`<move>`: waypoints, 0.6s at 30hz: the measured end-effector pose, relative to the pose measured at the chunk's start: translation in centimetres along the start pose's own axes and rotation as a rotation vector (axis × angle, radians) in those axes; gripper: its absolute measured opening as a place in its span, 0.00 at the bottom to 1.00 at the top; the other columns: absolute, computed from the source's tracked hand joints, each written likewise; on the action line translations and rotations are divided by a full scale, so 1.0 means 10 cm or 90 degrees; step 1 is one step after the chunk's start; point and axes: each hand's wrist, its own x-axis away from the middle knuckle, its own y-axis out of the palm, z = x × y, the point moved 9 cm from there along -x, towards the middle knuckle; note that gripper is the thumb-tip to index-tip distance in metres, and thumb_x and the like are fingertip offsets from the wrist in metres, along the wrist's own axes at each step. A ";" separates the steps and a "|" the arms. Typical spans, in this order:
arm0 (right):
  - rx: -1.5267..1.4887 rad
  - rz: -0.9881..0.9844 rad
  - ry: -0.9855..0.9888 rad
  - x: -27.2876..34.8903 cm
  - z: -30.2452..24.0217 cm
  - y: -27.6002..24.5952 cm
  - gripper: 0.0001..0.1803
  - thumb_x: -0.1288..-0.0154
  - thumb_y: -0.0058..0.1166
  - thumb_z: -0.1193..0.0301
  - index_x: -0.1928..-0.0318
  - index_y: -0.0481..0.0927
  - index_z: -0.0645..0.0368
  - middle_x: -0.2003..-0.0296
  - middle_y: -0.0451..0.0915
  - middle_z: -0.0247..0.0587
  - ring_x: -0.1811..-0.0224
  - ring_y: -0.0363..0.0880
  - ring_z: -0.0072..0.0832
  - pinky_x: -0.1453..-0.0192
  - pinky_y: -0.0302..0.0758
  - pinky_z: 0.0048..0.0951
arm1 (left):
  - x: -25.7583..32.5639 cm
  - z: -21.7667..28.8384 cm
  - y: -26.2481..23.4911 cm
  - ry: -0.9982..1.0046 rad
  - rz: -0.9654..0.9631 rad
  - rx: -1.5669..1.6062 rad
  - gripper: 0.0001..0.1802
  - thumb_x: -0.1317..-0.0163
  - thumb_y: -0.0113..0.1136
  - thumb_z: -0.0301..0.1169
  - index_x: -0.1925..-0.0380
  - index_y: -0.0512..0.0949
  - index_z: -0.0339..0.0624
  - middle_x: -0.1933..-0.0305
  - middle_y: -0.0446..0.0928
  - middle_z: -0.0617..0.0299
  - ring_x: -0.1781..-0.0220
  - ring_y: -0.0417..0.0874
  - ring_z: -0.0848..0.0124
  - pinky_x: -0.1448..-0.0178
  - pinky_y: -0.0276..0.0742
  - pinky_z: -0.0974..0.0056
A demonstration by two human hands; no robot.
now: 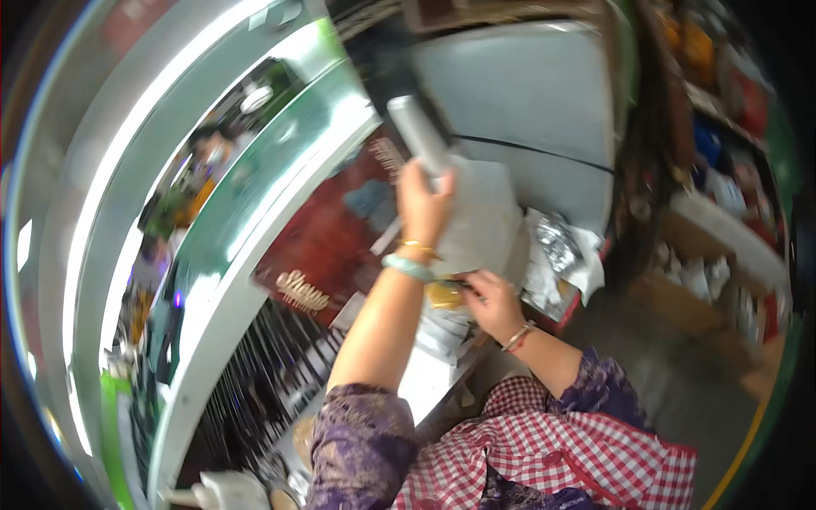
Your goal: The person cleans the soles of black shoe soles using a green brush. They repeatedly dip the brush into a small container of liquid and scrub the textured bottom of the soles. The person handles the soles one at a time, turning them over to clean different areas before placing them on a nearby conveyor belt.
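Note:
My left hand (427,204), with a green bangle and a gold bracelet at its wrist, reaches forward. Its fingers are closed round the lower end of a pale grey, bar-shaped object (416,127), blurred by motion; its kind does not show. My right hand (495,304) is nearer to me, its fingers bent together on something small and dark. Right beside those fingertips lies a yellow, rounded item (444,294), too smeared to name. A white, smooth-sided object (480,221) stands between and beyond both hands.
A dark red printed board (314,246) and a curved, lit glass counter (255,204) run along the left. Crumpled silver foil (557,242) sits in a box to the right. Cardboard boxes (693,255) stand farther right. A large grey panel (518,93) rises behind.

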 end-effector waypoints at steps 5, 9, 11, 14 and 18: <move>0.037 -0.023 -0.025 -0.11 -0.01 0.08 0.08 0.44 0.53 0.78 0.62 0.80 0.63 0.70 0.78 0.48 0.69 0.78 0.40 0.64 0.74 0.32 | 0.20 -0.07 -0.04 -0.005 0.003 0.015 0.27 0.43 0.60 0.37 0.48 0.67 0.32 0.45 0.68 0.42 0.42 0.69 0.50 0.37 0.64 0.57; 0.072 -0.017 -0.083 -0.19 -0.15 0.04 0.07 0.41 0.54 0.76 0.62 0.80 0.64 0.71 0.78 0.45 0.71 0.77 0.32 0.65 0.73 0.29 | 0.46 0.26 -0.65 0.005 0.001 0.087 0.30 0.41 0.59 0.37 0.42 0.64 0.34 0.41 0.67 0.44 0.38 0.66 0.51 0.33 0.60 0.56; 0.032 -0.035 -0.048 -0.22 -0.12 0.09 0.07 0.40 0.54 0.74 0.63 0.80 0.65 0.69 0.79 0.45 0.70 0.77 0.32 0.64 0.73 0.28 | 0.53 0.43 -1.25 0.082 0.006 0.024 0.29 0.43 0.60 0.35 0.43 0.66 0.35 0.42 0.68 0.45 0.38 0.67 0.52 0.34 0.61 0.56; 0.081 -0.044 -0.095 -0.27 -0.17 0.13 0.08 0.39 0.54 0.73 0.63 0.80 0.66 0.69 0.79 0.45 0.68 0.78 0.32 0.62 0.73 0.29 | 0.49 0.41 -2.31 0.151 0.040 -0.126 0.27 0.46 0.63 0.32 0.46 0.69 0.36 0.45 0.70 0.47 0.41 0.69 0.53 0.36 0.64 0.56; 0.087 -0.055 -0.098 -0.38 -0.21 0.16 0.08 0.39 0.54 0.73 0.63 0.80 0.66 0.69 0.79 0.45 0.67 0.78 0.33 0.60 0.73 0.30 | 0.33 -0.30 -4.17 0.027 0.183 -0.510 0.26 0.48 0.62 0.38 0.51 0.73 0.36 0.47 0.73 0.47 0.44 0.72 0.51 0.39 0.67 0.54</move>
